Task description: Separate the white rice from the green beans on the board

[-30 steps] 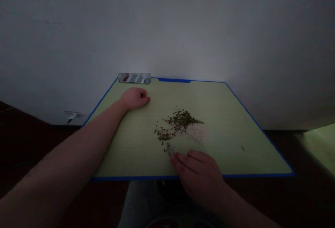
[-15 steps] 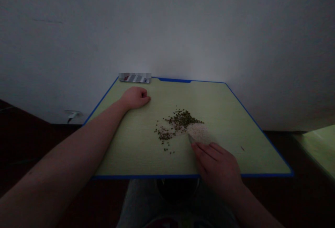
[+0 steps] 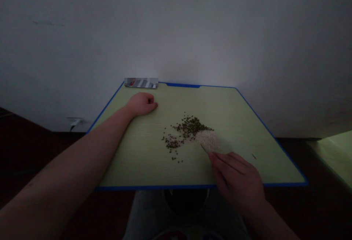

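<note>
Right hand (image 3: 239, 181): its fingers (image 3: 213, 157) are pinched closed on a thin tool (image 3: 204, 148).
Thin tool: it extends beyond the fingertips, at the near edge of the pale grains (image 3: 208, 139); this position seems to require a light, steady pinch.
Dark grains (image 3: 192, 124): beyond these fingers and to their left, on the surface (image 3: 143, 159).
Left hand (image 3: 140, 104): curled in, no held thing visible.

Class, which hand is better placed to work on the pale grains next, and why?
Probably the right hand: it holds a thin tool at the edge of the pale grains, while the left hand rests closed, farther off.
</note>
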`<state>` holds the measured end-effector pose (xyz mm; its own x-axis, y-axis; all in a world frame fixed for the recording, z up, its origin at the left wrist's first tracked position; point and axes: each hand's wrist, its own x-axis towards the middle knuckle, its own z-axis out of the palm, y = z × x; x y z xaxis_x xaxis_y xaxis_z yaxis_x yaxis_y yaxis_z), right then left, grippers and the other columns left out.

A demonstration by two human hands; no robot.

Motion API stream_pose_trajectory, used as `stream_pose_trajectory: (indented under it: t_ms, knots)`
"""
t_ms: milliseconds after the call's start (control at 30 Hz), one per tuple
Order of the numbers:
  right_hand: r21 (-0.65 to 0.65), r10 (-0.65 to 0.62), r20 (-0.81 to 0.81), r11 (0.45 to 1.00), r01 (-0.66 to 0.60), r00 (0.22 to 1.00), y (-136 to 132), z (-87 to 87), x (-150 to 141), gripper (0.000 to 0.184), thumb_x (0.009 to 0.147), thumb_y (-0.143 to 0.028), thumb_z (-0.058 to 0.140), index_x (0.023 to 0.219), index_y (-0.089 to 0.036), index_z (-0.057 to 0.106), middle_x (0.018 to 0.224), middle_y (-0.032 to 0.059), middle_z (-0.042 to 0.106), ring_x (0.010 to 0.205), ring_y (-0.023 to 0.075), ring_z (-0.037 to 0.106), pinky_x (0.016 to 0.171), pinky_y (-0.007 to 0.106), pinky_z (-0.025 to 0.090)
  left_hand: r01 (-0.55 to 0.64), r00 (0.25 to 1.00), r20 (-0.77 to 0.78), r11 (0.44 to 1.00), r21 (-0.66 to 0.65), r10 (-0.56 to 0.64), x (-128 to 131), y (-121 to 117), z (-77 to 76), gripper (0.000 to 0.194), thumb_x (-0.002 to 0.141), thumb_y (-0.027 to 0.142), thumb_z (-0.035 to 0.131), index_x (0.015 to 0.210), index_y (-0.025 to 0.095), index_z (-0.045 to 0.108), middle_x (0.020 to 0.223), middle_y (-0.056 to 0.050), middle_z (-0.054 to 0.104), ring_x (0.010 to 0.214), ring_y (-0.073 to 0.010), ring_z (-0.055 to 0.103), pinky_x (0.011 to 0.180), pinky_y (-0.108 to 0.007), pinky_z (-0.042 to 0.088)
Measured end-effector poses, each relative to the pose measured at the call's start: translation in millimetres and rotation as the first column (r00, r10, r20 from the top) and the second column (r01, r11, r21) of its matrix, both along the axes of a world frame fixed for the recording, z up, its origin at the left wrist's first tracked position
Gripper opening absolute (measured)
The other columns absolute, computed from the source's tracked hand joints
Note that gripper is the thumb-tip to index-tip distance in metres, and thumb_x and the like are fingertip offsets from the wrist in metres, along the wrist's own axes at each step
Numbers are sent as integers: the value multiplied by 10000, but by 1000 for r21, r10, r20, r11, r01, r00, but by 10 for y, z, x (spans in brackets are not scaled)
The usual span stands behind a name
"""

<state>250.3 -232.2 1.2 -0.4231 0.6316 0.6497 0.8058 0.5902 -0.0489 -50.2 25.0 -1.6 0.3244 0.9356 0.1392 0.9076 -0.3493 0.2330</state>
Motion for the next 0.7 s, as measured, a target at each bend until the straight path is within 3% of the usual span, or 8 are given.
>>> stream_pose_trajectory:
  t_ms: [267,500,700]
  knots:
    - [-134,162,-203,972,-192,966,81,40,-150,199,923,-80,569,1048,-142,711,895,73,784,729,176,712,692,300,600,-7,1000,-6,1000,-11,7,0,1,-7,296,754,472,526,609,214,520,573,-18,524,581,-159,447,560,-311,293]
    - [-282,163,-286,927,-246,944,263,72,-289,221,935,-111,563,1036,-180,746,879,47,789,749,170,724,704,297,590,-7,1000,-8,1000,-10,7,10,-7,2,288,761,455,539,609,209,527,571,-16,525,577,-153,441,557,-308,289]
    - [-307,183,-297,911,-275,937,315,83,-353,222,929,-124,559,1010,-163,762,892,55,795,764,175,730,715,304,591,6,1000,-6,1000,7,-5,3,-7,-9,279,765,443,545,620,204,542,585,-19,542,579,-149,441,554,-306,292]
